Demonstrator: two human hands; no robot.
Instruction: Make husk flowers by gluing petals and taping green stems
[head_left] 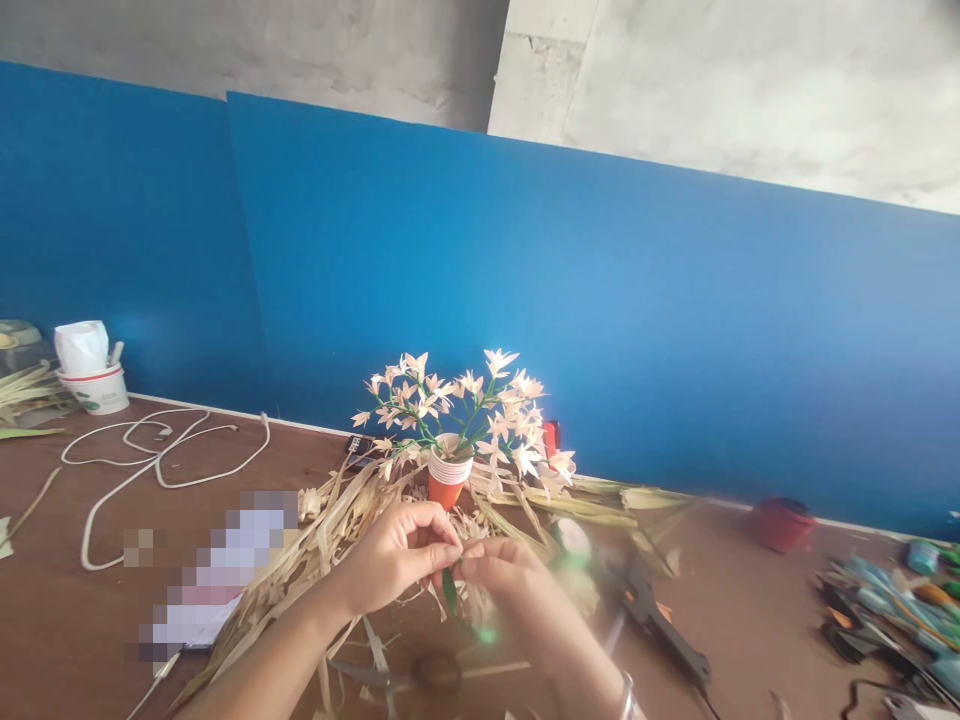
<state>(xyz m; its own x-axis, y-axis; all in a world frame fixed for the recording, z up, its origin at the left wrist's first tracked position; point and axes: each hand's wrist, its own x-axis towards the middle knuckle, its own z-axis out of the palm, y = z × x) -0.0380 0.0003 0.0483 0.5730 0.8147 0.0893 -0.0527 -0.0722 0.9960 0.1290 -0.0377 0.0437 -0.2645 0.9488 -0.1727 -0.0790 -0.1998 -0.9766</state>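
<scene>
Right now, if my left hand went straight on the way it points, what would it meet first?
Most likely your right hand, which your left hand points at; they look touching or nearly so, but depth is unclear.

Blue panel (pixel 570 300) stands along the worktop's (pixel 45 640) far edge. White tub (pixel 94 392) sits by that edge, left portion; looped cable (pixel 157 459) lies nearby. Red container (pixel 781 527), blurred: same edge, right portion.

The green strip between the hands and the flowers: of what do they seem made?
Green strip: perhaps paper or tape, judging by its thin, flat shape; finish unclear. Flowers: probably dried husk, matte; pale, thin petals resemble the dry strips nearby.
</scene>
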